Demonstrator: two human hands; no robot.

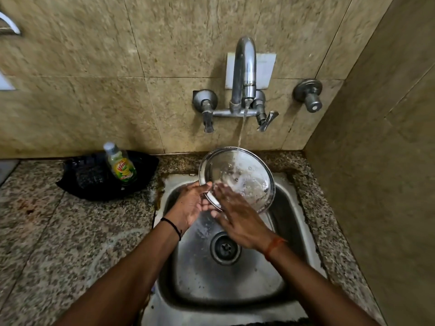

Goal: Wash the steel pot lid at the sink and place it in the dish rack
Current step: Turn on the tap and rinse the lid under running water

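Lid (242,177): tilted over sink (294,234) under running tap (244,67), rim pinched by left hand (191,204); right hand (237,217) open, rubbing. Thin, stiff, wet, probably slippery; best gripped at rim.

Both forearms reaching forward, converging. Left hand (191,203) palm up, fingers curled in a grip, black band at wrist. Right hand (237,216) palm down, fingers spread flat, orange thread at wrist.

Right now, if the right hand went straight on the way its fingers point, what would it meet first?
The right hand points up and left; its fingertips already seem to touch the steel lid. So it would probably press the lid's wet inner face first, though depth is unclear.
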